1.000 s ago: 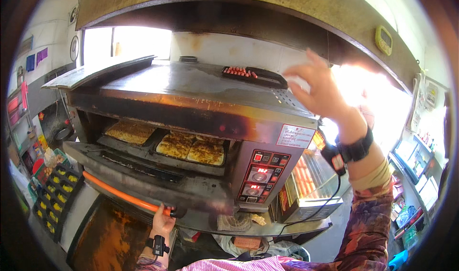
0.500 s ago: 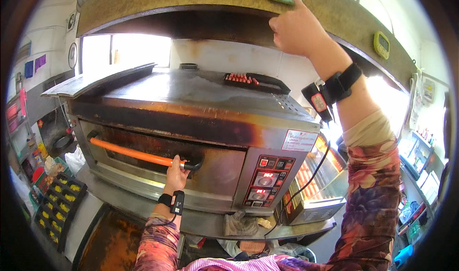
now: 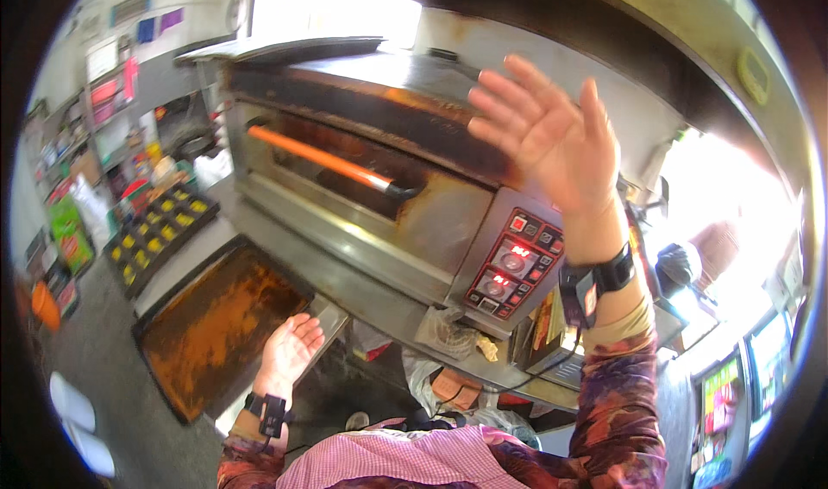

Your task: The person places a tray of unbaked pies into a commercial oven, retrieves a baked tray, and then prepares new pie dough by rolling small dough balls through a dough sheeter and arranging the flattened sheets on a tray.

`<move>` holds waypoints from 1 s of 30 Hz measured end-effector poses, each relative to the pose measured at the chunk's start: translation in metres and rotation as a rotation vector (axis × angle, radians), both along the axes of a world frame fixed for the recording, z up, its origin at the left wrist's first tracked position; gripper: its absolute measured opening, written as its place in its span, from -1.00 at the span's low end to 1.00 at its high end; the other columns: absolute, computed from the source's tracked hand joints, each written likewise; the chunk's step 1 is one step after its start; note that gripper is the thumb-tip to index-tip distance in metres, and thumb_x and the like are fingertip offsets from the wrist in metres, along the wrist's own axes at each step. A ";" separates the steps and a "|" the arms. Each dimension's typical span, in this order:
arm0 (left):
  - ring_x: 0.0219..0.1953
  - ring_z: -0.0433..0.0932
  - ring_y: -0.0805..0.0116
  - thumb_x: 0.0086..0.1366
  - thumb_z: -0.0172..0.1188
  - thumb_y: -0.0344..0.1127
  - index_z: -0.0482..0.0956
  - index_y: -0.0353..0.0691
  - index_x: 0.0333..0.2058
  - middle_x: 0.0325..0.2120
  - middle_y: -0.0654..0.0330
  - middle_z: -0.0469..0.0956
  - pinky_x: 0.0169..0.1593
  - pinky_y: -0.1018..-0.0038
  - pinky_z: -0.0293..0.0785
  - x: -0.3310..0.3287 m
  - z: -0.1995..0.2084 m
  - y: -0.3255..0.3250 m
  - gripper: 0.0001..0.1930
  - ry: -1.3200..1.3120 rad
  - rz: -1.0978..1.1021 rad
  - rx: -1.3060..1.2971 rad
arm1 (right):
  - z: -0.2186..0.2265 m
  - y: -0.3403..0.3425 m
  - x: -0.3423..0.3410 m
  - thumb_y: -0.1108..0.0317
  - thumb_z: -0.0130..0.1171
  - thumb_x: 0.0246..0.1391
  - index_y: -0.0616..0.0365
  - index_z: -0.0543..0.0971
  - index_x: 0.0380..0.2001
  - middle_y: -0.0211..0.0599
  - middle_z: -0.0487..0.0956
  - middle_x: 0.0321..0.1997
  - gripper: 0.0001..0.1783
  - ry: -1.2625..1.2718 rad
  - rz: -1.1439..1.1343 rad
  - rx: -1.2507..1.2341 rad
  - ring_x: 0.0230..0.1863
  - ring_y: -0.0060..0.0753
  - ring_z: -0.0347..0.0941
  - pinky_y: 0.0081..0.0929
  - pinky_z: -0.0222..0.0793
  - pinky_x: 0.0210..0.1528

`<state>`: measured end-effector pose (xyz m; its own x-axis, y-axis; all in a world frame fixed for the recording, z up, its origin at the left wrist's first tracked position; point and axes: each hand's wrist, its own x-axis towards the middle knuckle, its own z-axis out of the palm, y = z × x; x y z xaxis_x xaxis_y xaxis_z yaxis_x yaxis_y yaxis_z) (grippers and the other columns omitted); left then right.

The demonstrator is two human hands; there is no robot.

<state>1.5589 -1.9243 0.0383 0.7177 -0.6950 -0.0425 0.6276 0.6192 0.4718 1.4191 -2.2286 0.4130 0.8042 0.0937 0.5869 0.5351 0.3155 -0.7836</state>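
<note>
head view: the left hand (image 3: 289, 348) is open, palm turned up, fingers loosely curled round nothing; it hangs over the right edge of a large, black-rimmed, rust-stained rectangular tray (image 3: 216, 321), and whether it touches cannot be told. the right hand (image 3: 552, 144) is open and empty too, a little blurred, raised with fingers spread in front of the upper right part of a wide stainless-steel oven (image 3: 461, 222).

the oven sits just beyond the tray, its door closed, so what lies inside is hidden; the dark window shows nothing clear. the long orange bar handle (image 3: 323, 159) runs across the door top, probably set there to give a grip away from hot metal, and neither hand holds it. the red-lit control panel (image 3: 512, 260) is on the oven's right front, likely to keep the knobs clear of the door.

the rust-stained tray lies flat, with only brown-orange staining on its bottom. left of it, a black multi-cup mould tray (image 3: 175, 257) holds yellow filling (image 3: 153, 246) in its cups, presumably level to keep each portion apart. a clear crumpled plastic bag (image 3: 444, 334) rests below the panel, contents unclear.
</note>
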 end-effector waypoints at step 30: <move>-0.20 0.55 0.23 0.30 0.04 -0.25 0.51 -0.26 -0.17 -0.25 0.10 0.58 -0.06 0.32 0.47 -0.887 -0.051 0.626 -0.76 0.326 1.635 -0.006 | -0.330 0.693 -0.314 0.07 -0.09 0.21 0.15 0.51 -0.03 -0.20 0.61 -0.11 -0.56 1.024 1.045 0.415 -0.14 -0.30 0.53 -0.20 0.33 0.10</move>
